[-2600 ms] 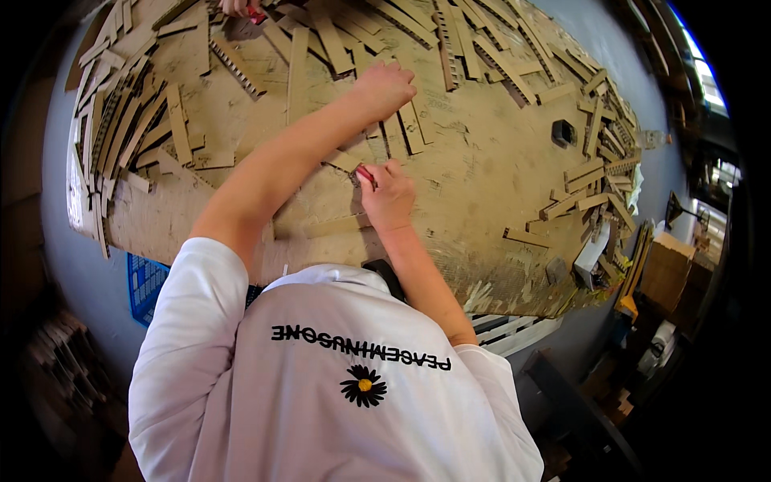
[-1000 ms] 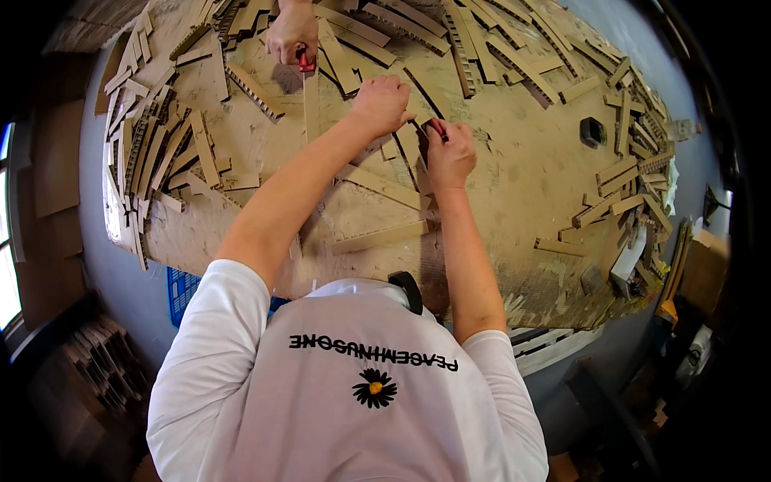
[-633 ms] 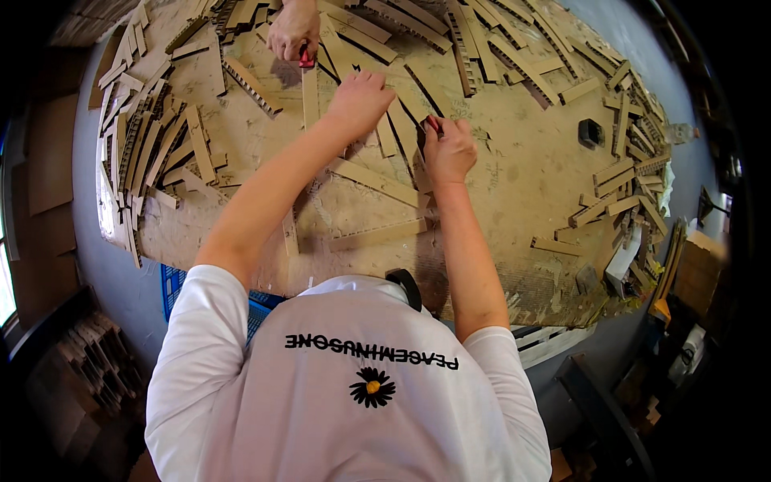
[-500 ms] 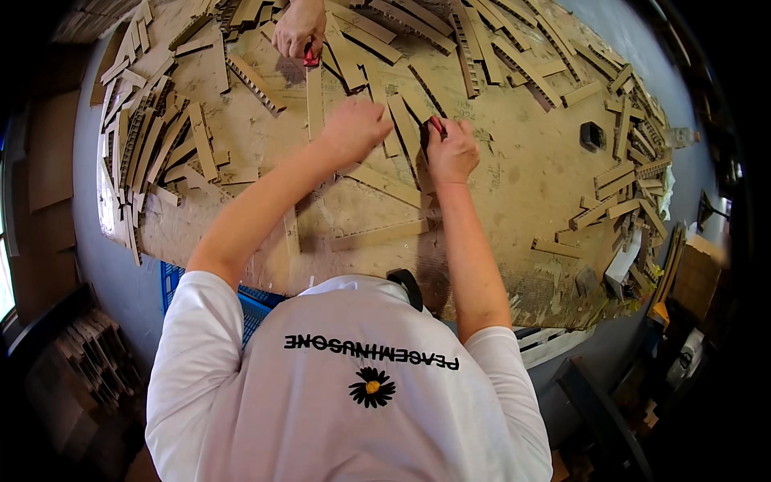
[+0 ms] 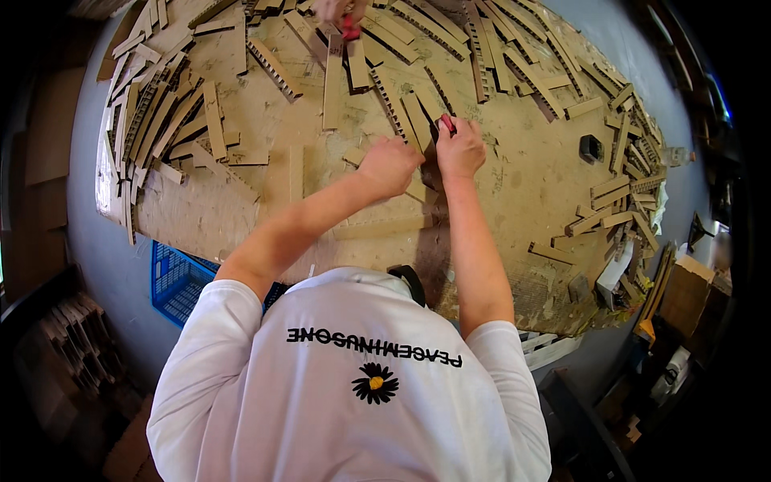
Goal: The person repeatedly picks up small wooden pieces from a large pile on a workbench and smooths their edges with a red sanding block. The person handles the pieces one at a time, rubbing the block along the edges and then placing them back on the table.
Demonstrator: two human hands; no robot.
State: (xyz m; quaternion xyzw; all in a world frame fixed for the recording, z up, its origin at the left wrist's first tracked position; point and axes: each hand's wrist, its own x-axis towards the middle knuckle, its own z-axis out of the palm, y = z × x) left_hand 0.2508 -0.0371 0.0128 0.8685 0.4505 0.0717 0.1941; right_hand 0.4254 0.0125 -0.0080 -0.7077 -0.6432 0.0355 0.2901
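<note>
My left hand (image 5: 391,167) has its fingers curled inward beside the lower ends of several cardboard strips. What it grips, if anything, is hidden beneath the fingers. Close to its right, my right hand (image 5: 461,153) is closed around a small red-handled tool (image 5: 447,123), whose working end I cannot make out. A flat cardboard strip (image 5: 416,119) slants between the two hands. Just above my left hand lies a strip with a notched, dark edge (image 5: 387,100). Another strip (image 5: 385,228) lies crosswise nearer my body, below the left wrist.
Across the worktable (image 5: 522,189), another person's hand (image 5: 336,11) holds a red tool over strips. Piles of cardboard strips lie left (image 5: 165,120) and right (image 5: 626,197). A small black container (image 5: 591,149) stands at right; a blue crate (image 5: 178,283) is below the left edge.
My left hand has moved right and toward my body, closer to my right hand. The right hand stays in about the same place with its tool. The whole view has shifted slightly.
</note>
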